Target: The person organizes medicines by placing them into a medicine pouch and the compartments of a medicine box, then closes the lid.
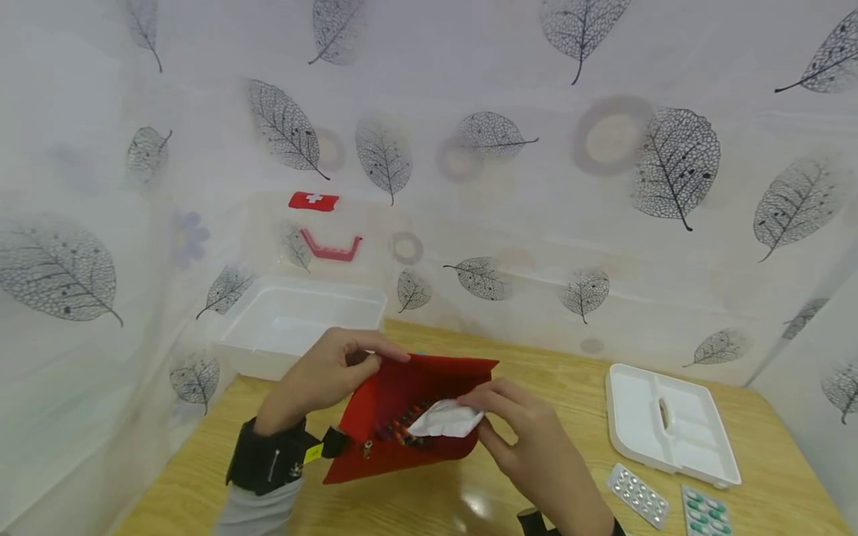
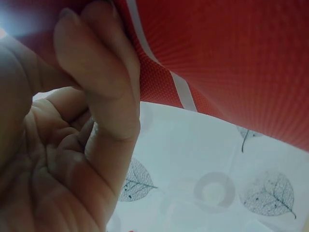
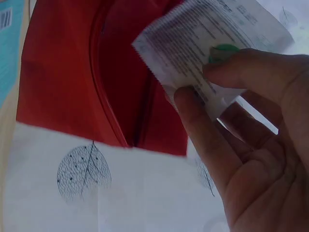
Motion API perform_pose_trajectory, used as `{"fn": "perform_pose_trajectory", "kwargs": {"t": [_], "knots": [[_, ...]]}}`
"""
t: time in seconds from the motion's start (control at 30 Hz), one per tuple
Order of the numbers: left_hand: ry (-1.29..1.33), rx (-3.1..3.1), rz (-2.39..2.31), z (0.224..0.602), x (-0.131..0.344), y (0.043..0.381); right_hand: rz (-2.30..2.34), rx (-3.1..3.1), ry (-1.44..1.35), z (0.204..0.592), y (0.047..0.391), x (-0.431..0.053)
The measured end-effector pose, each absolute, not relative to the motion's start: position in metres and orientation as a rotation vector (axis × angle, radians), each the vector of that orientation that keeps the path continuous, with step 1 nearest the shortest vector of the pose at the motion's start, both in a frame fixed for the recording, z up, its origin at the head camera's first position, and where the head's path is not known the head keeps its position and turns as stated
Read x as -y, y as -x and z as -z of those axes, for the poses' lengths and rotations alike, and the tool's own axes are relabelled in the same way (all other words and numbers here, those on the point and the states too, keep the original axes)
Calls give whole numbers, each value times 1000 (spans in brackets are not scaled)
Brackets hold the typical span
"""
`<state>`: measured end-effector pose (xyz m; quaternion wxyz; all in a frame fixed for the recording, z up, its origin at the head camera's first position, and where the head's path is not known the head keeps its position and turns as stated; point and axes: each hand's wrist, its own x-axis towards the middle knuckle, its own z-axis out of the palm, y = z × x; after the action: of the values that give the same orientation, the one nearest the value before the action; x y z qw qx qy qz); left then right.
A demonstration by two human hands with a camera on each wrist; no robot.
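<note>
A red zippered pouch (image 1: 382,469) is held up over the wooden table with its mouth spread open. At its upper left edge my left hand (image 1: 328,376) pinches the fabric between thumb and fingers; the left wrist view shows those fingers against the red cloth (image 2: 227,58) with its pale strip. My right hand (image 1: 529,439) pinches a white packet (image 1: 445,419) at the right side of the mouth. In the right wrist view this packet (image 3: 193,53) carries small print and a green mark. Dark zipper teeth show along the opening, and the pouch's depth is hidden.
Behind my left hand stands a white bin (image 1: 248,350); above it are a red handle (image 1: 331,249) and a red label with a white cross (image 1: 313,201). To the right lie a divided white tray (image 1: 653,439), a silver blister pack (image 1: 638,495) and one with green-white capsules (image 1: 707,514).
</note>
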<state>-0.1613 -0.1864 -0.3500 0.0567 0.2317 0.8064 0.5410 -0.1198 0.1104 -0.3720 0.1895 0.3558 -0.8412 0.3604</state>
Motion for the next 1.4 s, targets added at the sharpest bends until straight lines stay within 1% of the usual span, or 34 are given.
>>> {"fn": "perform_pose_trajectory", "kwargs": {"t": [0.1,0.37,0.53,0.73,1.13,1.4], "knots": [[-736,-2409,-1649,350,182,161,-994,2396,-1019,375,118,-101],[-838,-2399,-1659,351,177,160,-922,2538,-957,387,120,-90],[-859,-2385,-1671,351,177,160,-819,2504,-1013,395,123,-84],[-882,-2389,-1666,352,177,159,-835,2513,-1068,401,122,-77],[-860,-2360,-1703,351,177,160,-853,2450,-1026,394,123,-83],[-821,-2379,-1708,350,178,160,-1000,2353,-965,385,125,-97]]}}
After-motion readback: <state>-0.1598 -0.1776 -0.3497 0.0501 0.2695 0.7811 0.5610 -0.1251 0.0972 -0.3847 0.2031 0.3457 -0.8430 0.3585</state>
